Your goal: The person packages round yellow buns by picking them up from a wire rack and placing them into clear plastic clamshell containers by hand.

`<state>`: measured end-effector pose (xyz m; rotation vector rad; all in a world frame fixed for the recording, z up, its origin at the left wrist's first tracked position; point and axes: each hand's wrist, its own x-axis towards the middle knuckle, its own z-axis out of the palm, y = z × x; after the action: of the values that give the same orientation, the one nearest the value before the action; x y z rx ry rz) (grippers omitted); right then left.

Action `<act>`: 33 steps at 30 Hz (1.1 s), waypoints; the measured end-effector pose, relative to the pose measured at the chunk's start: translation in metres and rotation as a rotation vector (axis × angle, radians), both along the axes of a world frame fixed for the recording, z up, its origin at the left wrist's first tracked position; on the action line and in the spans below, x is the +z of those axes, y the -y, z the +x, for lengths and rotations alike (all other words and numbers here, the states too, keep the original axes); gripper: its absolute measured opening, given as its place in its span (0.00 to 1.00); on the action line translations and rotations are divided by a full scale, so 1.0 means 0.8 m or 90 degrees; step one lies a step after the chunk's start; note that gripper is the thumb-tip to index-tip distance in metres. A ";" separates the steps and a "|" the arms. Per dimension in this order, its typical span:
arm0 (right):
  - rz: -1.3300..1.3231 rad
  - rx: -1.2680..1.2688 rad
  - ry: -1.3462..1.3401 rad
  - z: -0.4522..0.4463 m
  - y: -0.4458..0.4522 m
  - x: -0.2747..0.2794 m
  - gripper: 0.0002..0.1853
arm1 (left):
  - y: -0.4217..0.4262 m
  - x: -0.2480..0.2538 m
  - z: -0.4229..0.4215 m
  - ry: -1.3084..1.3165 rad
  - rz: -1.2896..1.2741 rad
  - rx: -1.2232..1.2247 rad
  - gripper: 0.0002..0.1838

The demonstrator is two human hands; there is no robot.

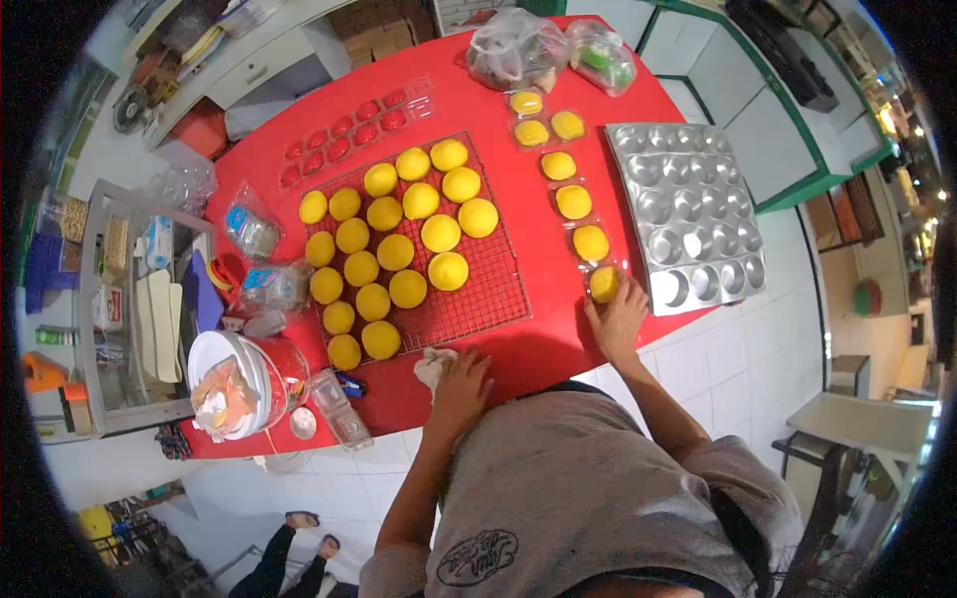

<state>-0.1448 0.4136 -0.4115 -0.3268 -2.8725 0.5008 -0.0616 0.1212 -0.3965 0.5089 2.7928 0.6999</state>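
Observation:
My right hand (620, 317) has its thumb and fingers around the near side of a round yellow cake (603, 283), the closest in a line of cakes in clear plastic containers. Just beyond it sits another yellow cake (590, 243) in the same line. My left hand (462, 384) lies at the table's near edge with its fingers spread, touching or next to a crumpled white cloth (433, 369). Beyond that hand, a wire cooling rack (478, 311) carries several loose yellow cakes (408, 289) in rows.
A metal tray with round hollows (688, 207) lies at the right of the red table (543, 334). Plastic bags (518, 48) stand at the far edge. A white bucket (234, 389), a clear container (339, 409) and packets (274, 287) crowd the left. Someone's feet (314, 533) show lower left.

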 end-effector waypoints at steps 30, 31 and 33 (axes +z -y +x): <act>-0.407 0.170 0.074 -0.119 0.162 0.015 0.25 | 0.187 0.028 0.081 -0.378 -0.126 0.583 0.30; -0.401 0.166 0.074 -0.120 0.162 0.016 0.25 | 0.194 0.029 0.082 -0.353 -0.109 0.621 0.33; -0.386 0.155 0.075 -0.119 0.165 0.016 0.26 | 0.204 0.028 0.085 -0.299 -0.072 0.693 0.37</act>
<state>-0.2403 0.2819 -0.3990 -0.0918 -2.8149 1.4449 0.0060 -0.0419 -0.3739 -1.1006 3.3859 0.6085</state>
